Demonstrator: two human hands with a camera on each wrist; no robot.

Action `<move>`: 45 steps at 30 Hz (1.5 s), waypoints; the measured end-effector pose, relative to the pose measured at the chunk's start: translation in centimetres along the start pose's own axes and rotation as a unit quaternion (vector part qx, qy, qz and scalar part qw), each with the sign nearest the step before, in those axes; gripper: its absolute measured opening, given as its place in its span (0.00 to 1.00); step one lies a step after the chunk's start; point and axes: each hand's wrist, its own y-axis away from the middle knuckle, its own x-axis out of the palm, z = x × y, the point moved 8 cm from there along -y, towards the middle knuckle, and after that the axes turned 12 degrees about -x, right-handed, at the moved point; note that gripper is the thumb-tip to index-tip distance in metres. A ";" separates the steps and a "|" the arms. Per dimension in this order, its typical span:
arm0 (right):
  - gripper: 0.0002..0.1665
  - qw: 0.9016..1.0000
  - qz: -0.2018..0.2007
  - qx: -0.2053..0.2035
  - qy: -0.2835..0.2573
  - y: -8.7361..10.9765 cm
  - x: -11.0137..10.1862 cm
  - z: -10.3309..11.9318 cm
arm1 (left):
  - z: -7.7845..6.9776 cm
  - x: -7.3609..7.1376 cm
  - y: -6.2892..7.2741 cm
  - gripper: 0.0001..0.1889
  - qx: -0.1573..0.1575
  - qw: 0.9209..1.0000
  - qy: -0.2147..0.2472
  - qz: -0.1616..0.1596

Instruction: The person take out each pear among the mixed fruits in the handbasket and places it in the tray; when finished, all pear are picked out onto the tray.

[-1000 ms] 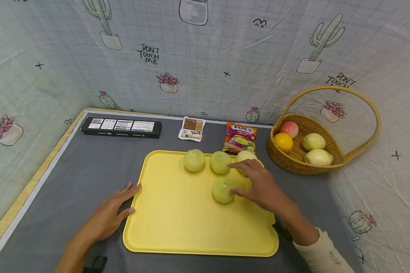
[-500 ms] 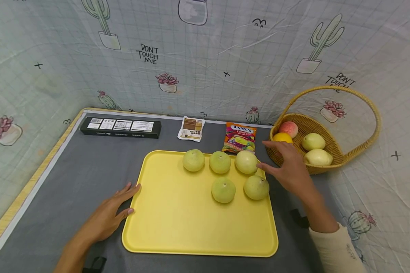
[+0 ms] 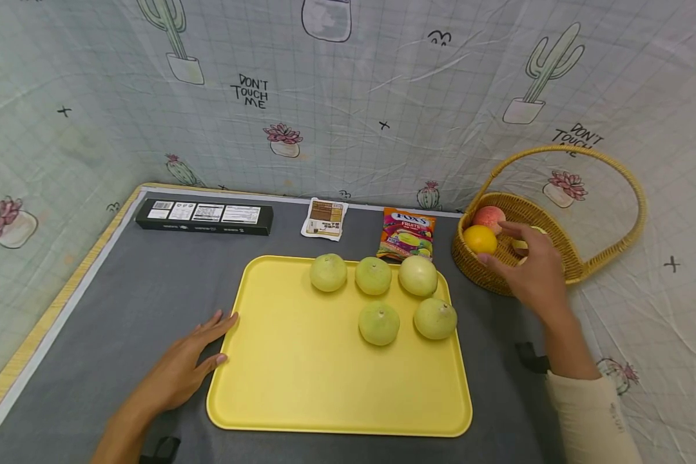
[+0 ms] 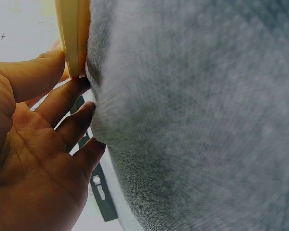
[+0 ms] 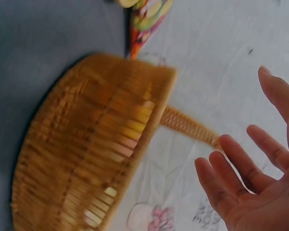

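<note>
My left hand (image 3: 182, 368) rests at the left edge of a yellow tray (image 3: 301, 386), thumb and fingertips touching the rim. The left wrist view shows the tray's edge (image 4: 73, 43) beside the thumb, with the fingers fairly straight. My right hand (image 3: 535, 274) hovers over a wicker basket (image 3: 487, 278), fingers spread and holding nothing. Close to its fingertips in the head view are a yellow-orange fruit (image 3: 480, 239) and a pink peach (image 3: 489, 218). It partly hides the pale fruits (image 3: 538, 230) in the basket. Several round pale-green fruits (image 3: 379, 323) sit on the tray's upper right.
A candy bag (image 3: 407, 234) lies behind the tray, left of the basket. Farther left on the grey table (image 3: 151, 283) are a small brown-and-white packet (image 3: 325, 219) and a long black box (image 3: 204, 216). The basket's tall handle (image 3: 617, 169) arches to the right. A printed cloth wall (image 3: 348, 103) stands behind.
My right hand has moved from above the tray's fruits, rightward to the basket, uncovering two fruits on the tray. My left hand stays at the tray's edge.
</note>
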 end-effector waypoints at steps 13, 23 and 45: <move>0.43 0.996 0.000 0.088 0.026 0.0 -0.5 -6.2 | -0.1 -0.1 0.0 0.41 0.001 1.000 -0.010 -0.007; 0.44 0.991 -0.005 0.128 0.043 -0.5 0.1 -10.3 | 0.0 0.0 -0.1 0.41 -0.002 1.000 -0.010 -0.006; 0.47 0.980 0.053 0.182 0.058 -1.2 1.6 -15.5 | -0.1 0.1 -0.1 0.40 -0.005 1.000 -0.002 0.005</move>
